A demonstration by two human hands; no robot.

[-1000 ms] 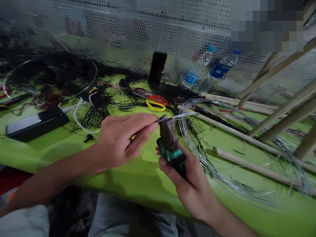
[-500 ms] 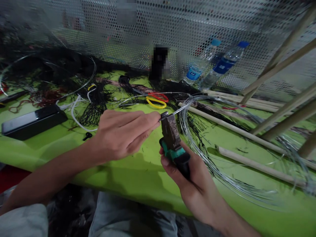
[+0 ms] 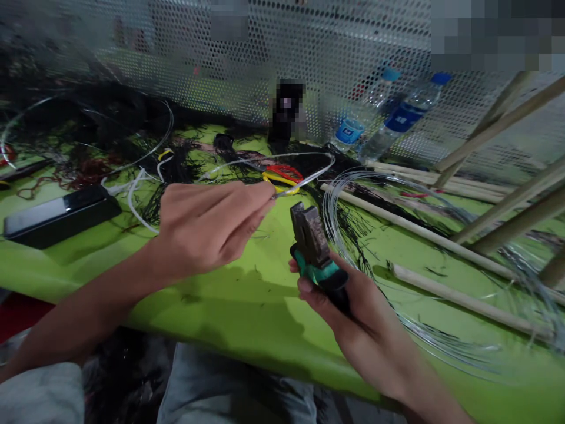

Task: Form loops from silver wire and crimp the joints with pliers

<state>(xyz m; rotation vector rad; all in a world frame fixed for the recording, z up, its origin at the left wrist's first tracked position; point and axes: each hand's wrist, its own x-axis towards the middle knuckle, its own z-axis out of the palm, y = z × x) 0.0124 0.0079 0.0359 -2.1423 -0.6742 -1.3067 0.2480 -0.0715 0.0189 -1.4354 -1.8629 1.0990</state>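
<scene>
My left hand [image 3: 212, 227] is closed in a pinch around a length of silvery wire [image 3: 309, 179], which sticks out to the right and bends back leftward above the table. In my right hand [image 3: 357, 330] are pliers [image 3: 314, 241] with dark, worn jaws and green-and-black handles. Their jaws stand slightly apart, a short way right of the left fingertips, with nothing between them. Beyond the wire lie scissors with red and yellow handles [image 3: 285, 176], partly covered by it. A loose coil of clear wire [image 3: 338, 218] rests just right of the pliers.
Wooden sticks [image 3: 450, 300] lie and lean at the right. Two water bottles [image 3: 401, 118] stand against the perforated metal panel [image 3: 185, 53]. A dark box-shaped device [image 3: 62, 215] with a white cable [image 3: 135, 203] sits at the left, before black netting [image 3: 101, 118] on the green table [image 3: 247, 318].
The pliers' jaws have come off the wire and are open, moving slightly right and down. My left hand has drawn a little left, still holding the wire.
</scene>
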